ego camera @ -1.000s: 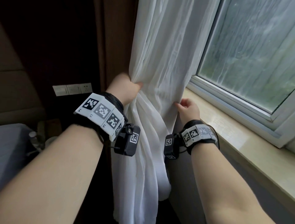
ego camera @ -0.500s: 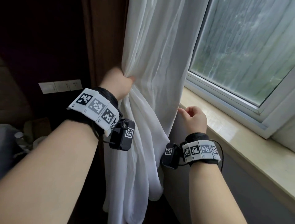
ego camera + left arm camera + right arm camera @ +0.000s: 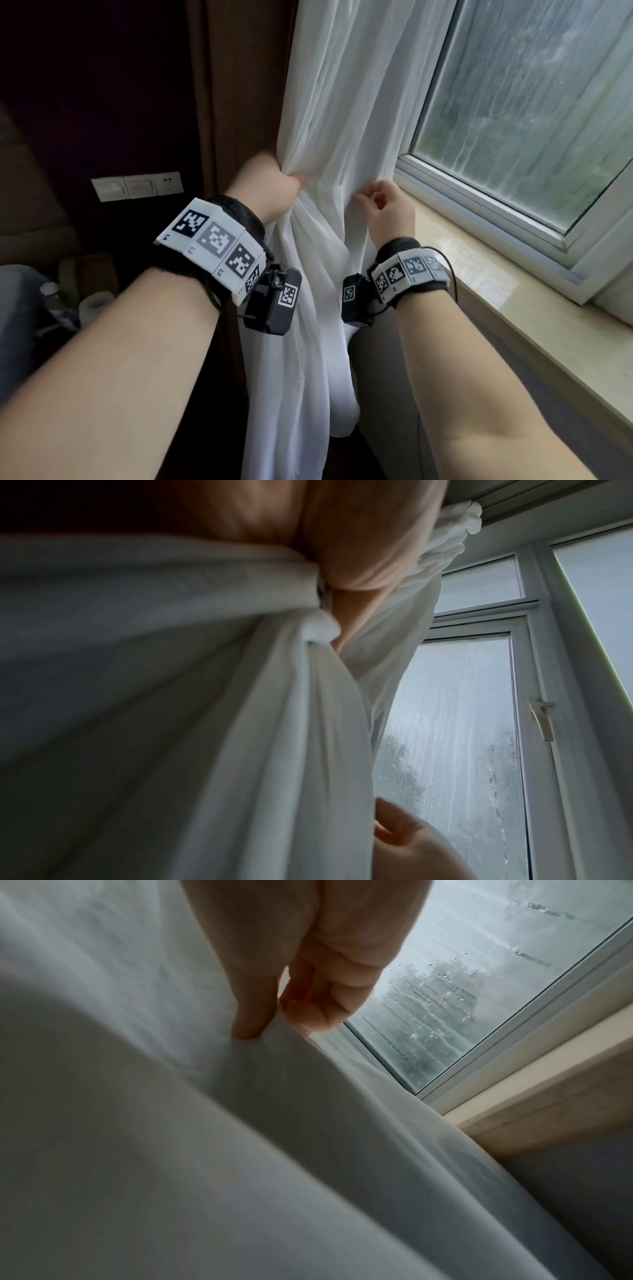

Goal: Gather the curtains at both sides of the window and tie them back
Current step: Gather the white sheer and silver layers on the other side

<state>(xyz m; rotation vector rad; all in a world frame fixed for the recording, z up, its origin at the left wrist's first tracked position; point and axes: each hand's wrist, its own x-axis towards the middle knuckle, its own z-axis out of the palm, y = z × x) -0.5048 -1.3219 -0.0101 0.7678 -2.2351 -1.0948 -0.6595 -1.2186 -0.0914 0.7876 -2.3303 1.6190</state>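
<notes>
A white sheer curtain (image 3: 346,102) hangs at the left side of the window (image 3: 534,96), bunched at hand height. My left hand (image 3: 274,185) grips a gathered fistful of its left part; in the left wrist view the fabric (image 3: 205,696) is squeezed under the curled fingers (image 3: 359,561). My right hand (image 3: 383,209) pinches the curtain's right edge between thumb and fingertips, just left of the sill. The right wrist view shows that pinch (image 3: 274,1020) on the cloth (image 3: 171,1123). Below both hands the curtain falls in loose folds.
A dark brown drape (image 3: 239,102) hangs behind the sheer on the left. The beige window sill (image 3: 513,308) runs along the right, the white window frame (image 3: 479,205) above it. Wall sockets (image 3: 137,186) sit at left; a bottle and a paper roll (image 3: 92,305) stand lower left.
My right hand has risen along the curtain edge and moved closer to the left hand. The left hand keeps its grip on the bunched fabric.
</notes>
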